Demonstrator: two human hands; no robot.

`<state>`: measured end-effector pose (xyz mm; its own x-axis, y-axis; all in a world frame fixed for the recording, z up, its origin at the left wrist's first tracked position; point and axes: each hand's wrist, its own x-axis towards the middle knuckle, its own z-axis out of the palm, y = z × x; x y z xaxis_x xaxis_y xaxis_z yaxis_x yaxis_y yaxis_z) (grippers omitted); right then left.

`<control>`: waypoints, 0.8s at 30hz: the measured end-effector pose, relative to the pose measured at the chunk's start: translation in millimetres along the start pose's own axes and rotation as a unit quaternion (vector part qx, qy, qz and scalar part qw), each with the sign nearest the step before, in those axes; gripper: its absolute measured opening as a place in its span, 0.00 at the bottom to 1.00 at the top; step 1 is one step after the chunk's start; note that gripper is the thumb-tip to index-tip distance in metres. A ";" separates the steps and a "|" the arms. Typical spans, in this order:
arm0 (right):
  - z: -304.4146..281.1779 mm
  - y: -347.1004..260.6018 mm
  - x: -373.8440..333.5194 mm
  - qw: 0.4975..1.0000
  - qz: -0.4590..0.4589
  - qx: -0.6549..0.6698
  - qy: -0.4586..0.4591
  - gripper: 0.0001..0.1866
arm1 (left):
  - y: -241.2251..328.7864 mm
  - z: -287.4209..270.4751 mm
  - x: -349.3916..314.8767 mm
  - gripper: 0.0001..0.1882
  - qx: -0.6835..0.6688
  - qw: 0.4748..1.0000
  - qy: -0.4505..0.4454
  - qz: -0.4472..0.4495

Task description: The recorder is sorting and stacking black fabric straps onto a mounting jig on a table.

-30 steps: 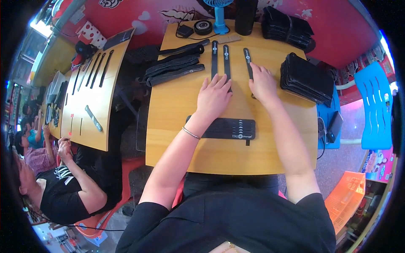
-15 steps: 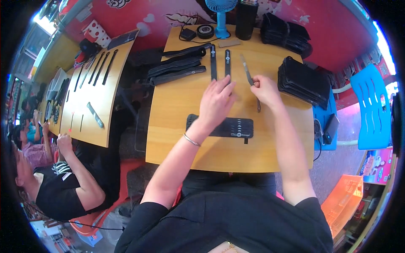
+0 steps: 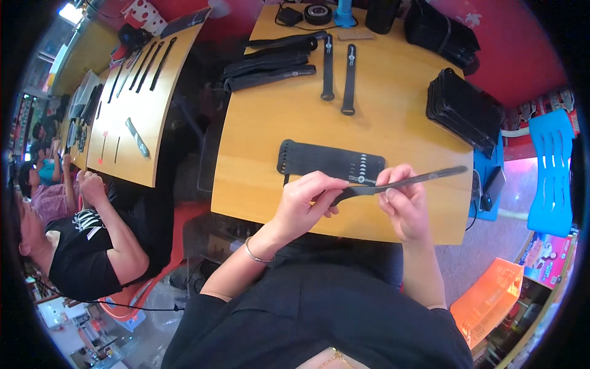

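A black fabric strap [image 3: 439, 175] is stretched between my two hands, close to the table's near edge. Its left part is pinched in the fingers of my left hand [image 3: 307, 203]. My right hand [image 3: 407, 206] grips it farther along, and its free end sticks out to the right. Just beyond my hands lies a flat row of overlapping black straps [image 3: 322, 158] with pale printed marks at the right end. Two single straps, a left one [image 3: 327, 71] and a right one [image 3: 350, 80], lie lengthwise farther back.
Folded black strap bundles [image 3: 270, 69] lie at the table's [image 3: 258, 129] back left. A black stack [image 3: 464, 111] stands on the right, a tied black bundle [image 3: 436, 31] behind it. A blue fan base [image 3: 345, 13] is at the back. A co-worker [image 3: 92, 246] sits left at another table.
Both hands have come back toward me. The strap, earlier in my right hand alone, is now held in both and lies crosswise. My view has tilted downward.
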<state>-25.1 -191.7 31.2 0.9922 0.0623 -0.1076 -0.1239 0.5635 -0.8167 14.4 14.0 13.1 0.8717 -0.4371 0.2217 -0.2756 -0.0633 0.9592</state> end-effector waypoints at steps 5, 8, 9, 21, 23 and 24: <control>-18.9 2.3 -20.0 0.996 -0.037 -0.067 0.036 0.11 | -16.0 -17.9 -23.8 0.08 -0.092 0.992 -0.026 -0.076; -19.2 -1.6 -25.5 0.993 -0.049 -0.101 0.035 0.09 | -18.0 -32.2 -31.9 0.08 -0.284 0.931 -0.025 -0.229; -20.1 -1.5 -27.0 0.990 -0.058 -0.130 0.016 0.08 | -21.6 -36.2 -34.3 0.08 -0.285 0.930 -0.025 -0.232; -25.1 18.2 -11.1 0.962 0.005 -0.246 0.121 0.05 | -37.5 -59.4 -43.5 0.11 -0.143 0.953 0.119 -0.240; -25.9 20.2 -8.5 0.955 0.036 -0.256 0.146 0.07 | -38.0 -60.1 -41.8 0.11 -0.114 0.957 0.132 -0.232; -28.6 23.0 -7.5 0.954 0.038 -0.262 0.141 0.08 | -38.8 -60.6 -39.9 0.10 -0.115 0.957 0.153 -0.218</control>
<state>-35.6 -202.8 -2.9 0.9473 -0.1792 -0.2655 -0.2564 0.0726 -0.9638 14.9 88.2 -22.3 0.9710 -0.1282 -0.2018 0.2077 0.0341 0.9776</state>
